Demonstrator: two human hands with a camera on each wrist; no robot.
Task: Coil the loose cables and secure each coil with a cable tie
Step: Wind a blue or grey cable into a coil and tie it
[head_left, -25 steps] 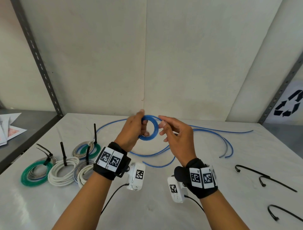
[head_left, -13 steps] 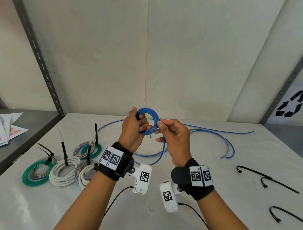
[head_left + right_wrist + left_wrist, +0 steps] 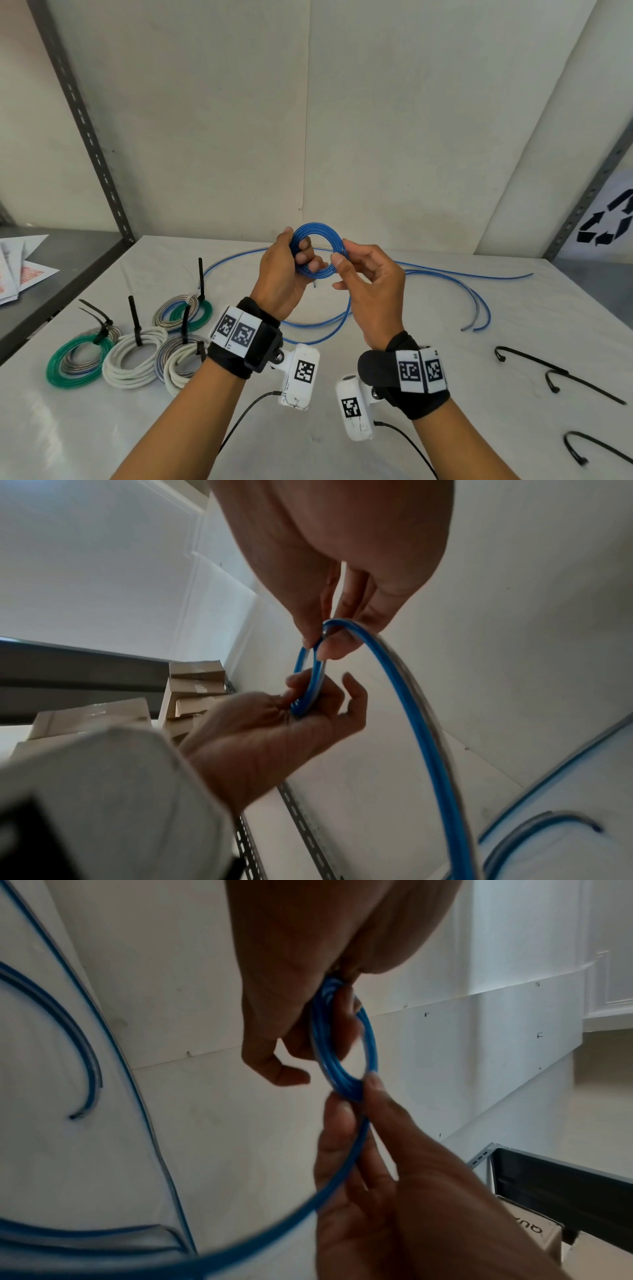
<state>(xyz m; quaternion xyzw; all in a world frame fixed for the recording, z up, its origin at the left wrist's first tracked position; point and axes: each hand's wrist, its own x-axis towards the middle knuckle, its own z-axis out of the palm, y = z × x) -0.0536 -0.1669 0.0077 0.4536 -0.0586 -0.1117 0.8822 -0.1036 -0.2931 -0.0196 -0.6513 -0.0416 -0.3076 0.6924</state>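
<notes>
The blue cable (image 3: pixel 346 310) is partly wound into a small ring, the blue coil (image 3: pixel 320 250), held in the air above the white surface (image 3: pixel 445 394) near its far edge. The ring stands roughly upright, its open face turned toward the head camera. From its right side one strand drops down to the surface, where the loose length lies in long curves running mostly left to right, its two free ends (image 3: pixel 476 327) bending back toward the near right.

The left hand (image 3: pixel 284 274) is raised with its back to the camera, wrist bent upward; its grip is closed on the coil's left side, fingers curled through the ring and thumb against the outside. The right hand (image 3: pixel 370 284) is raised alongside, palm turned toward the left; its thumb and forefinger pinch the coil's right edge where the strand leaves it, the other fingers loosely bent. In the left wrist view the right fingertips (image 3: pixel 375 1088) meet the ring at its lower edge.

To the left lie finished coils (image 3: pixel 132 356), green, white and grey, each with an upright black tie. Three loose cable ties (image 3: pixel 534 365) lie at the right.
</notes>
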